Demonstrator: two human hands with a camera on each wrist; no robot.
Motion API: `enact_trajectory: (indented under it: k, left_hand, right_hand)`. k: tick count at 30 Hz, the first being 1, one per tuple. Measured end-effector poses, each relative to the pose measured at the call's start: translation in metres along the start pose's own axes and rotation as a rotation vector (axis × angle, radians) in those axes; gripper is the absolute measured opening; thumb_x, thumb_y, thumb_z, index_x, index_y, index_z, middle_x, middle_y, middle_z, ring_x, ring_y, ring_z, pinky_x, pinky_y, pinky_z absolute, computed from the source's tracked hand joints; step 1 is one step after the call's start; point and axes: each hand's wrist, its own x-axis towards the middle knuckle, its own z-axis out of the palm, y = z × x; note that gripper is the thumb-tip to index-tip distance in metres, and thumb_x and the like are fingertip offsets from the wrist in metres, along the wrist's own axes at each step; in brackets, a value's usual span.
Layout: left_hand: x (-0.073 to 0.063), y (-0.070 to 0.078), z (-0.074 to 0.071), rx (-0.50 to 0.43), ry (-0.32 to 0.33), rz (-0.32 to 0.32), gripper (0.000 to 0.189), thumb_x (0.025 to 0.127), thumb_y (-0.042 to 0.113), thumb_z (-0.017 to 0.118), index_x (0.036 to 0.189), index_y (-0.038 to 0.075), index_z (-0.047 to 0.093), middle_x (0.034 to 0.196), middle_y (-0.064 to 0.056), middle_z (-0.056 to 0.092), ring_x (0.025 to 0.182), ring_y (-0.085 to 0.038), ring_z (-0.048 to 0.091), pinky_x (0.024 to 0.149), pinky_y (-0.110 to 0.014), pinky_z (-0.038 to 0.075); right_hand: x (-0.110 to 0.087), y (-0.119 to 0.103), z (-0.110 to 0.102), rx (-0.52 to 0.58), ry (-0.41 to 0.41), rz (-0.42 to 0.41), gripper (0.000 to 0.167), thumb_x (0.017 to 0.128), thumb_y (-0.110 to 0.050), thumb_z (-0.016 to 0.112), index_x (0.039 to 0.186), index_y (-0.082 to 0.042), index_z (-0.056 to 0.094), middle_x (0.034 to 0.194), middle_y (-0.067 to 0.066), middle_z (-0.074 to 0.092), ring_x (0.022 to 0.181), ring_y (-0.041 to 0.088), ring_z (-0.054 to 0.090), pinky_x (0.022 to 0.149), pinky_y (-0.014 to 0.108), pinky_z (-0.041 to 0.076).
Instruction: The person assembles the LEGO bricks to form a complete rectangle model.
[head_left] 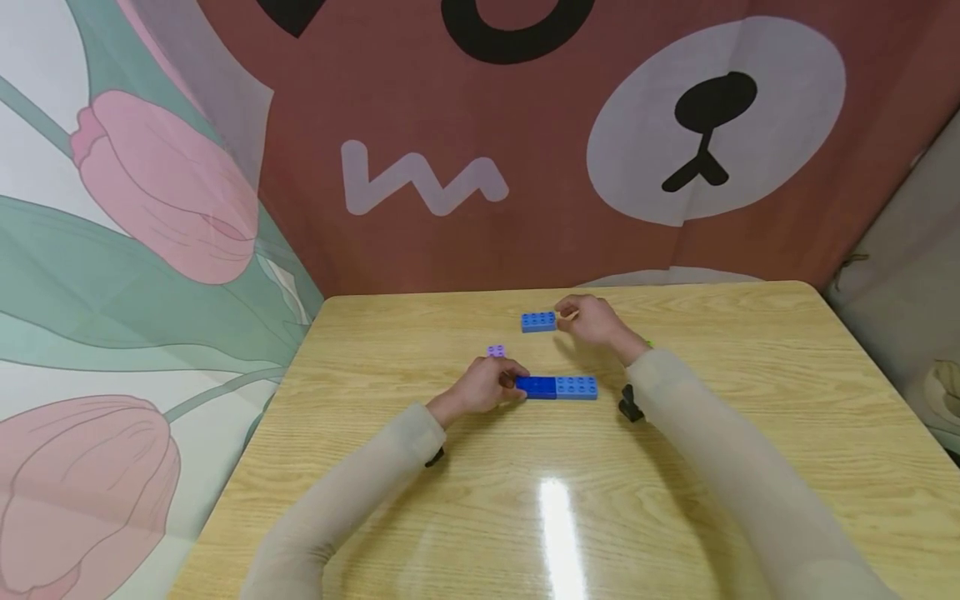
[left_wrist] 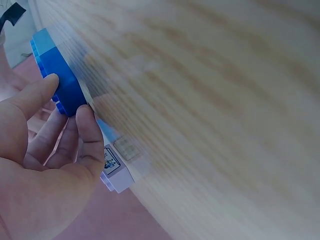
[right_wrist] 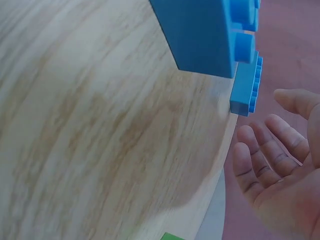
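Note:
My left hand (head_left: 486,385) pinches the left end of a dark blue brick (head_left: 536,387) between thumb and fingers. A lighter blue studded brick (head_left: 576,387) adjoins the dark one at its right end, making one straight row on the table. In the left wrist view, the thumb presses one side of the dark blue brick (left_wrist: 65,82). Farther back lies another blue studded brick (head_left: 538,322). My right hand (head_left: 592,320) is just right of it, thumb and fingers apart. From the right wrist, that brick (right_wrist: 245,90) appears beyond the loosely bent fingers.
Behind the left hand sits a small purple brick (head_left: 496,351), with a printed picture on its side in the left wrist view. A green piece (head_left: 650,343) is mostly hidden by the right forearm. The wood table (head_left: 450,517) meets a bear-print curtain (head_left: 525,233) at the back.

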Motion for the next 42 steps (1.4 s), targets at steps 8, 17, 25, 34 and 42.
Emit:
enact_trajectory:
  k: [8, 17, 25, 34, 42]
  left_hand:
    - [0.000, 0.000, 0.001, 0.019, 0.008, 0.012, 0.032, 0.091, 0.023, 0.075, 0.121, 0.013, 0.071, 0.112, -0.003, 0.072, 0.091, -0.010, 0.064, 0.082, -0.026, 0.055]
    - [0.000, 0.000, 0.002, 0.011, 0.012, 0.020, 0.032, 0.091, 0.023, 0.075, 0.121, 0.013, 0.071, 0.112, -0.003, 0.072, 0.091, -0.010, 0.065, 0.081, -0.025, 0.056]
    - [0.000, 0.001, 0.001, 0.011, 0.008, 0.013, 0.032, 0.091, 0.023, 0.075, 0.121, 0.013, 0.071, 0.112, -0.003, 0.072, 0.092, -0.011, 0.065, 0.081, -0.026, 0.056]
    - [-0.001, 0.001, 0.001, 0.016, 0.015, 0.019, 0.033, 0.090, 0.023, 0.076, 0.121, 0.014, 0.071, 0.109, -0.003, 0.072, 0.091, -0.010, 0.066, 0.080, -0.024, 0.055]
    - [-0.002, 0.001, 0.002, 0.023, 0.019, 0.013, 0.033, 0.091, 0.023, 0.075, 0.122, 0.014, 0.071, 0.109, -0.003, 0.073, 0.090, -0.010, 0.066, 0.081, -0.025, 0.055]
  right_hand:
    - [0.005, 0.001, 0.002, -0.017, -0.026, 0.005, 0.041, 0.099, -0.026, 0.061, 0.136, -0.008, 0.058, 0.134, 0.018, 0.062, 0.121, 0.036, 0.061, 0.102, 0.052, 0.049]
    - [0.012, 0.003, 0.005, -0.043, -0.026, -0.007, 0.043, 0.098, -0.023, 0.062, 0.138, -0.007, 0.058, 0.136, 0.019, 0.061, 0.124, 0.037, 0.059, 0.105, 0.052, 0.046]
    - [0.017, 0.003, 0.009, -0.052, -0.023, -0.003, 0.042, 0.097, -0.022, 0.063, 0.136, -0.007, 0.059, 0.136, 0.018, 0.062, 0.125, 0.037, 0.058, 0.107, 0.052, 0.045]
    - [0.017, 0.001, 0.010, -0.036, -0.035, 0.010, 0.041, 0.096, -0.023, 0.066, 0.134, -0.008, 0.061, 0.132, 0.016, 0.064, 0.123, 0.034, 0.059, 0.106, 0.051, 0.046]
    - [0.019, -0.003, 0.014, -0.075, -0.049, 0.001, 0.045, 0.095, -0.025, 0.068, 0.136, -0.007, 0.060, 0.130, 0.016, 0.065, 0.121, 0.033, 0.060, 0.105, 0.049, 0.047]
